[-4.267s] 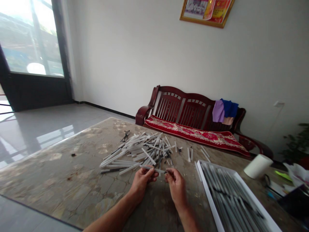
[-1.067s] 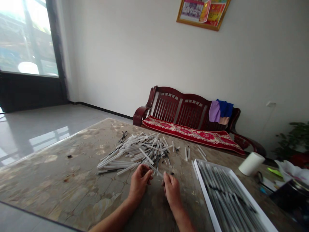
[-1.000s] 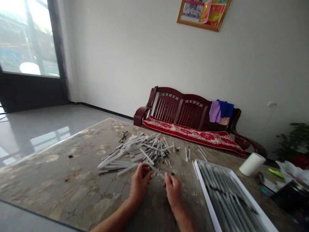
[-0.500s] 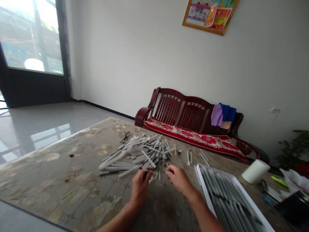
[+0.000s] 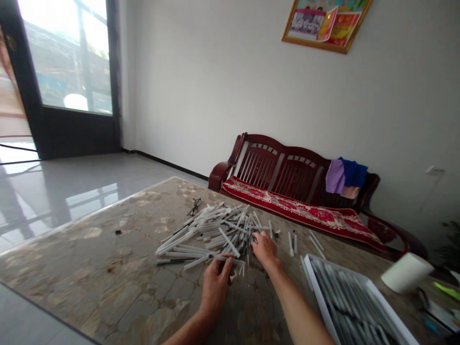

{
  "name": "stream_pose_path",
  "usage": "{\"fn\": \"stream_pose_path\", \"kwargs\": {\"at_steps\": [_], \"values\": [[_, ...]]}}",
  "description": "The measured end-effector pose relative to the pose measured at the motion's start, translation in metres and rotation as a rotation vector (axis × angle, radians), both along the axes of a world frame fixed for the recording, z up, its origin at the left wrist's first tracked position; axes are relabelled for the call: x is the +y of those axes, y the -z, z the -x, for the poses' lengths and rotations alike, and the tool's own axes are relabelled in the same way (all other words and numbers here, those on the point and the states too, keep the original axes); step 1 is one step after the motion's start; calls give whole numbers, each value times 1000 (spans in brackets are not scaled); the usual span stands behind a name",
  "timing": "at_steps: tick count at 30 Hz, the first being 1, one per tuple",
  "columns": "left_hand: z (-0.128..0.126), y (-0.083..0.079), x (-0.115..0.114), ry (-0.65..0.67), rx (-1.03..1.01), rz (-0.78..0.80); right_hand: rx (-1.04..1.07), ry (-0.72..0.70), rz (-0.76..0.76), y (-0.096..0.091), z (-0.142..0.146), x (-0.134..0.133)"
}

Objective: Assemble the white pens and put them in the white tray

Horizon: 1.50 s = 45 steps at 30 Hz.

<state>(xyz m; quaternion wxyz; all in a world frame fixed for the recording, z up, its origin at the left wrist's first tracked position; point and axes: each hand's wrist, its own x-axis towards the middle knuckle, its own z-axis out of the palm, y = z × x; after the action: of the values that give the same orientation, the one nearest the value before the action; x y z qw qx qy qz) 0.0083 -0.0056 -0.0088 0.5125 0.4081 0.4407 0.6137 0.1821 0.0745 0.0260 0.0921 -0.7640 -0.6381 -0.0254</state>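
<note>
A loose pile of slim white pens (image 5: 212, 230), some with black parts, lies on the table. My left hand (image 5: 216, 280) is at the near edge of this pile, its thumb and fingers closed on a white pen (image 5: 235, 259) that points to the right. My right hand (image 5: 265, 249) reaches to the pile's right side, among small dark pieces. Its fingers are bent together at the tips; what they grip there is too small to make out. To the right of my right forearm, a white box (image 5: 318, 297) holds rows of grey-looking pens (image 5: 354, 302).
Folded eyeglasses (image 5: 194, 207) lie behind the pile. A few separate pens (image 5: 293, 243) sit right of it. A white paper roll (image 5: 407, 273) stands beyond the box. Past the marble-patterned table (image 5: 143, 287) is a dark red wooden bench (image 5: 287, 167).
My right hand has moved forward to the right side of the pile. The left still holds the pen, turned slightly. The whole view has shifted a little to the left.
</note>
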Motion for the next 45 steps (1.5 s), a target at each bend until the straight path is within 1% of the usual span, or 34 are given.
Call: {"fn": "stream_pose_path", "kwargs": {"at_steps": [4,7,9,10,12,14,15,17,19,23,29,35,37,39,43,45], "values": [[0,-4,2,-8,-46,21,-3,-20,-26,0,0,-4],[2,-8,3,-5,-77,45,7,-36,-69,2,-1,-14],[3,-9,4,-12,-113,56,106,-53,-145,5,-2,-24],[4,-9,4,-17,-134,60,209,-63,-195,9,-2,-30],[4,-10,5,-23,-175,67,521,-68,-280,17,-1,-44],[5,-11,5,-12,-213,72,854,-49,-301,27,4,-59],[5,-12,5,-2,-230,74,989,-39,-298,31,7,-66],[5,-13,4,21,-251,85,1158,-41,-309,37,14,-80],[6,-13,4,44,-269,101,1179,-91,-357,39,19,-91],[5,-12,5,80,-325,121,1052,-222,-477,34,23,-102],[4,-12,4,82,-264,108,1052,-220,-553,32,24,-102],[5,-13,2,144,-204,68,988,-288,-580,33,26,-104],[5,-13,1,150,-193,58,994,-282,-570,31,27,-105],[5,-13,-1,154,-189,51,1051,-244,-525,29,29,-106],[4,-11,-3,153,-189,26,1318,-85,-358,25,32,-108],[4,-11,-3,147,-181,-3,1458,-38,-290,22,35,-109]]}}
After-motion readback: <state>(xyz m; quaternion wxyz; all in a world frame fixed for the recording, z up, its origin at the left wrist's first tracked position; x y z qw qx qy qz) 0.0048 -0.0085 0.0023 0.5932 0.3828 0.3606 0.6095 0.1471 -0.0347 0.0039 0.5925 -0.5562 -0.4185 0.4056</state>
